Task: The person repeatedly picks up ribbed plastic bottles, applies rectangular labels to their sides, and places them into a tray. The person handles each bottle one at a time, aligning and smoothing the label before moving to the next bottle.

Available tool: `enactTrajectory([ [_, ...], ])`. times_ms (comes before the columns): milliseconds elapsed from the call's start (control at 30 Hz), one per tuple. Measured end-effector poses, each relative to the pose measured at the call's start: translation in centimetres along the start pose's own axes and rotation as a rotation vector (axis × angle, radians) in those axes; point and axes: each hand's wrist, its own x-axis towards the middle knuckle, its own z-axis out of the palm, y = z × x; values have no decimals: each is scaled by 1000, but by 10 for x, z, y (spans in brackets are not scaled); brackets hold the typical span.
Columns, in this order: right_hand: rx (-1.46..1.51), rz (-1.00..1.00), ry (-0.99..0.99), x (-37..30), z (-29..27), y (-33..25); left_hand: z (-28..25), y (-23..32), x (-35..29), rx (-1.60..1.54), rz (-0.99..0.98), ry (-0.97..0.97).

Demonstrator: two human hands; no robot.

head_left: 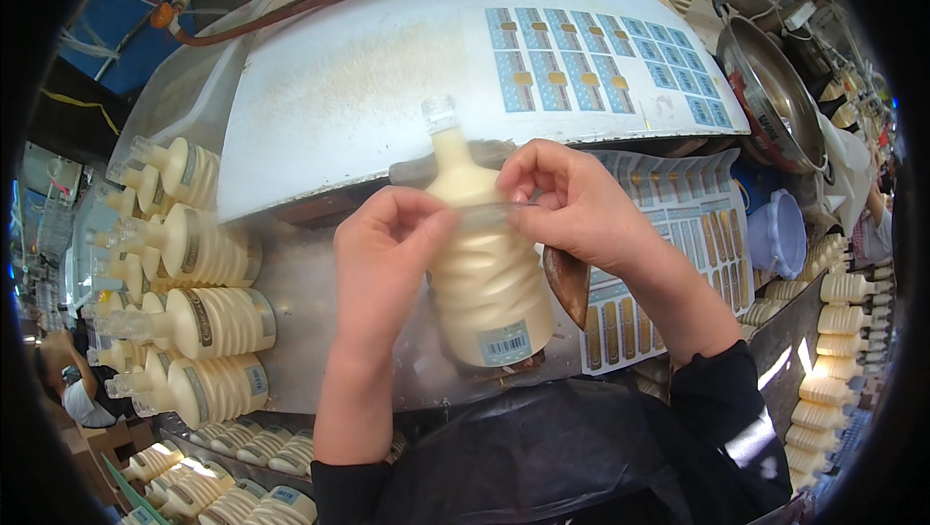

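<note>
A cream-coloured ribbed bottle (489,283) with a clear threaded neck lies in front of me, neck pointing away. A small barcode sticker (505,342) shows near its base. Across the bottle's shoulder runs a narrow greyish label strip (484,214). My left hand (383,239) pinches the strip's left end between thumb and finger, against the bottle. At the other end my right hand (567,198) pinches it too, fingers curled. A brown pointed piece (567,285) sticks out beside the bottle, below my right hand.
Several similar bottles (218,320) lie stacked at left, more (833,360) at right. A tilted white board (358,79) carries rows of blue stickers (562,60). Label sheets (620,331) lie right of the bottle. A metal basin (775,79) and lilac bucket (778,234) stand further right.
</note>
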Motion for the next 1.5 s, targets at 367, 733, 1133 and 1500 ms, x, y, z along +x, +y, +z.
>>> enactTrajectory([
  [367, 39, 16, 56, -3, 4, -7, -1, -36, 0, -273, 7, 134],
  [733, 45, -53, 226, -1, -13, 25, 21, -53, -3, -493, -10, 122],
  [1133, -225, 81, 273, -1, 17, 24, 26, -63, -1, -433, -23, 123],
  [1500, 249, 66, 110, -1, 7, 33, 22, -67, -4, -544, -26, 104],
])
